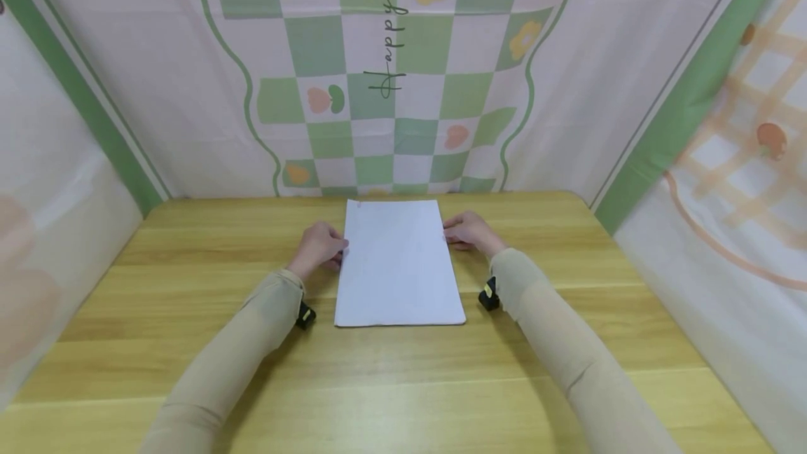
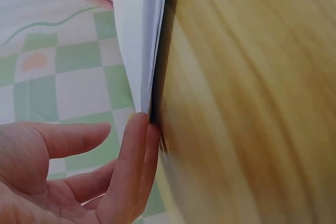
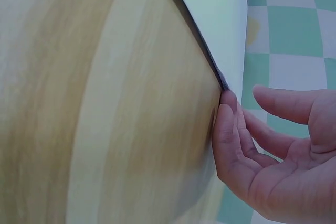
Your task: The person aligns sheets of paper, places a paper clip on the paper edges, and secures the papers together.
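Note:
A stack of white paper sheets [image 1: 397, 265] lies flat on the wooden table, upright in the head view, with a small pinkish mark near its far left corner. At its left edge, my left hand [image 1: 319, 244] touches the side of the sheets. The left wrist view shows the fingertips [image 2: 137, 124] against the stack's edge, with the thumb held apart from it. My right hand [image 1: 471, 231] is at the opposite edge. Seen from the right wrist, its bent fingers [image 3: 227, 124] touch the paper's side, while the thumb stays off the sheets.
The wooden table [image 1: 403, 391] extends around the paper and ends at a checkered curtain [image 1: 366, 104] behind it. More fabric hangs at the left [image 1: 69, 181] and right [image 1: 744, 181]. Black wrist cameras [image 1: 305, 315] sit under both sleeves.

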The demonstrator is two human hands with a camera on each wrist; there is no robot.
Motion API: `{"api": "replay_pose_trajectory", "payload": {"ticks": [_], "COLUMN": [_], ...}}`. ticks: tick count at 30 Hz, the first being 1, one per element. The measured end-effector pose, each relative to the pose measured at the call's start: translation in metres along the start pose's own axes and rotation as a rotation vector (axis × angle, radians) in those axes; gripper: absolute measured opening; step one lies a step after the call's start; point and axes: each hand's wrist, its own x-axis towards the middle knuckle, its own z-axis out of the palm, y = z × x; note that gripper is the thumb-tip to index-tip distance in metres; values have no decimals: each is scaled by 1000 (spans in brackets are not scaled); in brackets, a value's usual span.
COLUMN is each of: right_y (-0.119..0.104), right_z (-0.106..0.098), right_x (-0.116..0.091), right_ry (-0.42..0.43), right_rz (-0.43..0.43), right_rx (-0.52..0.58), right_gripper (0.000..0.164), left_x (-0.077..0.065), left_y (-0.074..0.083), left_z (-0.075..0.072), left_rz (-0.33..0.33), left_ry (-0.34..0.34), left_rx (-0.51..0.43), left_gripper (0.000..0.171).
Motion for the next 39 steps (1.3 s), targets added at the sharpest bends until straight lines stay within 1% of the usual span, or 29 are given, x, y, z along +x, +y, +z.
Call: {"api": "replay_pose_trajectory", "payload": {"ticks": [3, 6, 11, 13, 16, 18, 20, 22, 25, 28, 30, 33, 36, 39], "right_y": [1, 2, 3, 3, 3, 3, 3, 3, 5, 7, 8, 8, 9, 10], "right_z": [-1, -2, -4, -5, -6, -7, -7, -7, -7, -9, -10, -11, -10, -7], "right_x": [0, -1, -6, -8, -13, -16, -18, -20, -23, -25, -27, -32, -37, -41], "right_ry": [1, 3, 32, 68, 143, 189, 226, 260, 311, 339, 341, 319, 290, 281], "right_rz": [-8, -25, -54, -79, -145, -194, -247, -295, -376, -464, -506, -522, -509, -507], "right_rx": [0, -23, -80, -148, -271, -334, -356, -371, -429, -499, -541, -615, -695, -745], "right_gripper": [40, 40, 41, 41, 42, 42, 43, 45, 46, 49, 54, 64, 70, 73], "left_x": [0, 0, -6, -9, -13, -15, -15, -14, -14, -14, -14, -16, -18, -21], "left_y": [0, -1, 0, 0, 1, 1, 1, 0, -1, -1, 0, 3, 5, 6], "left_z": [0, -1, -5, -7, -8, -9, -9, -9, -9, -9, -9, -8, -6, -3], "left_rz": [0, 10, 101, 141, 185, 226, 289, 364, 469, 542, 573, 589, 584, 567], "left_ry": [1, 3, 53, 79, 96, 119, 162, 225, 326, 397, 422, 415, 369, 330], "left_rx": [-3, 5, 176, 239, 246, 243, 257, 274, 315, 348, 390, 503, 635, 696], "left_gripper": [23, 23, 26, 27, 31, 36, 41, 44, 43, 44, 46, 54, 61, 67]}}
